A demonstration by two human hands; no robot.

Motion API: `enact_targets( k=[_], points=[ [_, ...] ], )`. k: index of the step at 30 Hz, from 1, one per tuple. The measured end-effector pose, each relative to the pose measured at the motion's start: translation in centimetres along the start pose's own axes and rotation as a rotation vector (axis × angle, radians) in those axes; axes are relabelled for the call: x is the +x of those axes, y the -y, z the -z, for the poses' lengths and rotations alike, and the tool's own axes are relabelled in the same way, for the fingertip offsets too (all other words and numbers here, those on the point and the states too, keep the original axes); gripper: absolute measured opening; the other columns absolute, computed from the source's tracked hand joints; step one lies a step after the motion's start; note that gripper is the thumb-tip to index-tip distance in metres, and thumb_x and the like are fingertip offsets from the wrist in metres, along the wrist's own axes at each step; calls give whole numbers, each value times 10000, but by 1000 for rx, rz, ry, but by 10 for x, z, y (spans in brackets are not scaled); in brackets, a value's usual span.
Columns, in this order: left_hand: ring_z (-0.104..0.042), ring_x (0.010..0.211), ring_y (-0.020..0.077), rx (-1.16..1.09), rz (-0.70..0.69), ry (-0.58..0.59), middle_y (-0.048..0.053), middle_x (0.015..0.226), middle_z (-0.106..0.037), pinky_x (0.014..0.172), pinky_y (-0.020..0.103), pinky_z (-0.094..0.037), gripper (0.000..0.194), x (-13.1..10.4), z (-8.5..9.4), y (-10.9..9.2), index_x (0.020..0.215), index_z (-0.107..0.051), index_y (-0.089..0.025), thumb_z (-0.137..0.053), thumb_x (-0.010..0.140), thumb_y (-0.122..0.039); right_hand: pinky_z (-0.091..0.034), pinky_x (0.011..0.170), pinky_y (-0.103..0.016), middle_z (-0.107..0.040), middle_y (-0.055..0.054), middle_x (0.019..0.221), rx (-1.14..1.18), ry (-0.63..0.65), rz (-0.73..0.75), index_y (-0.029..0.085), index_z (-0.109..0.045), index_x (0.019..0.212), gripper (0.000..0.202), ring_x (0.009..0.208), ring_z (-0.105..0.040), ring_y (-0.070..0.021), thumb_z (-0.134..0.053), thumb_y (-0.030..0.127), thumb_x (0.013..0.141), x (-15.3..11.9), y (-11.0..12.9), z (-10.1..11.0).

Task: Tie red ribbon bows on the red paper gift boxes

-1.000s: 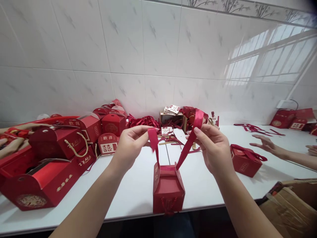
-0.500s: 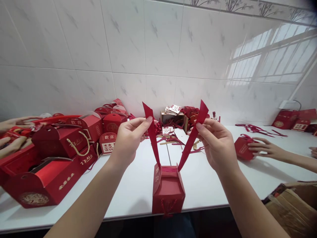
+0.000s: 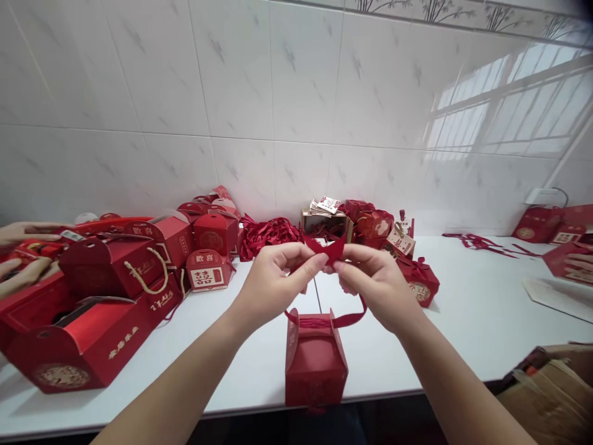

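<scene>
A small red gift box [image 3: 316,364] stands upright at the table's front edge, between my forearms. Red ribbon [image 3: 351,317] comes out from both sides of its top and loops up to my fingers. My left hand [image 3: 282,278] pinches one ribbon end above the box. Close beside it, my right hand [image 3: 370,278] pinches the other end. The two ends cross between my fingertips, their tips pointing up. Part of the ribbon is hidden behind my fingers.
Several red boxes [image 3: 99,346] crowd the left, where another person's hands [image 3: 28,272] work. Behind lie a red ribbon pile [image 3: 271,235], a card stack [image 3: 325,205] and a finished box [image 3: 419,281]. Another hand [image 3: 581,266] holds a box at far right. A cardboard carton [image 3: 551,389] sits front right.
My hands have come together and lower, bringing the spread ribbon ends across each other. On the right, another person's hand has left a red box near the middle and moved away.
</scene>
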State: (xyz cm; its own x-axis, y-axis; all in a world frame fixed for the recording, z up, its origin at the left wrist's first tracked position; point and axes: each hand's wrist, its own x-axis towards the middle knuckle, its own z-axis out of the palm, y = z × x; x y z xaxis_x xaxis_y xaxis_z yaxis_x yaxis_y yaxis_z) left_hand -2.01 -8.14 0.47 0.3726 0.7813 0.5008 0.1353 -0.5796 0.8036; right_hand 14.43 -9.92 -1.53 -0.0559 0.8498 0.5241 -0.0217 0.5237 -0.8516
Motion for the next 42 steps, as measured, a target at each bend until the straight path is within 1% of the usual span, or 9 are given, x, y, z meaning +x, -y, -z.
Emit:
enact_targets(
  k=[5,10,13,17,22,27,32,38,42],
  points=[
    [-446,495,86,103,-15,-28,-32,525,-534,473,205,-337,260,-1,-4,5,625,-637,-160,-625,800,-352,-340,462,-208,-556,24,644,63,35,-15,197,-694,822,163,503,-391,-66,-644,349,796,-7,-10,-5],
    [-435,535,104,0,121,232,-26,549,-500,510,228,-325,238,-2,4,17,702,-670,-160,-557,833,-325,-332,455,-208,-555,22,643,81,72,0,190,-641,808,224,486,-393,-65,-538,371,891,-7,-24,4],
    [-481,615,122,-232,234,341,-5,602,-535,601,244,-374,233,-1,9,27,612,-616,-152,-563,807,-266,-451,580,-245,-634,-15,750,-205,198,231,204,-650,905,158,644,-551,-116,-500,250,914,-9,-26,13],
    [-479,582,116,-514,350,282,-12,559,-518,622,257,-407,281,0,9,34,554,-578,-148,-558,806,-272,-489,745,-332,-684,-60,901,-600,266,650,197,-649,955,224,852,-597,-178,-478,72,883,-8,-27,22],
    [-623,798,197,-229,185,286,63,770,-692,771,332,-465,341,-7,11,28,730,-692,-141,-470,894,-341,-484,807,-393,-695,-79,963,-789,136,780,185,-659,1008,272,920,-593,-216,-520,19,843,-12,-28,21],
    [-644,858,191,488,-267,-128,16,820,-727,853,340,-441,130,-31,18,29,780,-710,-199,-602,831,-250,-496,840,-337,-676,-63,998,-549,-197,562,218,-677,1000,245,952,-622,-187,-538,68,864,-28,-33,22],
    [-652,848,172,696,-335,-313,13,834,-721,864,318,-473,50,-57,40,47,817,-692,-200,-644,801,-205,-456,776,-304,-641,-36,881,-589,-351,367,212,-661,864,111,853,-592,-174,-563,160,868,-56,-51,45],
    [-654,869,218,1027,137,-491,-5,887,-724,783,324,-495,111,-115,91,96,827,-691,-249,-619,789,-324,-368,612,-277,-447,18,656,-703,-516,-29,202,-473,641,276,622,-434,-130,-584,347,848,-115,-94,95],
    [-671,783,211,860,423,-238,-15,871,-723,647,273,-512,183,-144,97,132,742,-689,-261,-601,759,-421,-451,726,-314,-603,-52,884,-709,-386,-252,196,-608,814,275,824,-559,-206,-558,466,828,-131,-117,112]
  ],
)
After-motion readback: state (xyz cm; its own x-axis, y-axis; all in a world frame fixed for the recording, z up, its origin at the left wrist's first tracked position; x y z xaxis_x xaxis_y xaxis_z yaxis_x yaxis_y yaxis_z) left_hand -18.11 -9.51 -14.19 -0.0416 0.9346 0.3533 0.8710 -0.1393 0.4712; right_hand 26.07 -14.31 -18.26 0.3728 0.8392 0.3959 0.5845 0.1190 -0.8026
